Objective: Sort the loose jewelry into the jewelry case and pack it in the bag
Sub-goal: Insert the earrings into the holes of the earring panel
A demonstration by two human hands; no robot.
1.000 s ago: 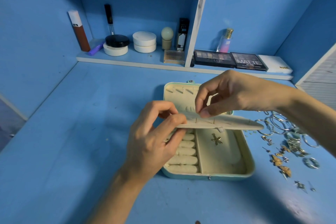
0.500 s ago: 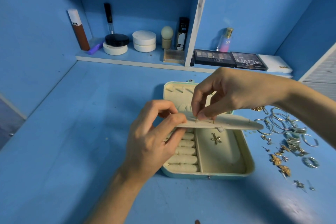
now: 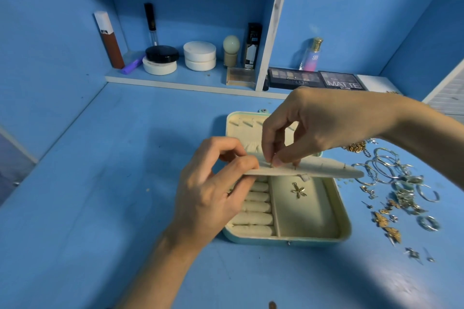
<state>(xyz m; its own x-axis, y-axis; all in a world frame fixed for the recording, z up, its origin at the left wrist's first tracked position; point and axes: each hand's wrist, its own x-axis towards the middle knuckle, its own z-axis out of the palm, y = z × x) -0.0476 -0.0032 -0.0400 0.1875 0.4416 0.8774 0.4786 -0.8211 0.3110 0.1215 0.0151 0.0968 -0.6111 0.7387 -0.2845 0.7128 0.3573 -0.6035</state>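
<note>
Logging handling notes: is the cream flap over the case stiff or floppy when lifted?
Probably stiff: the flap spans the case almost straight though the left hand pinches only its end. Likely light, since that pinch holds it level, though the right hand, pinching a stud against it, may help.

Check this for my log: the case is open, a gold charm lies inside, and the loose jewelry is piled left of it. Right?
No: the head view shows the jewelry piled right of the case, not left. The rest holds.
</note>
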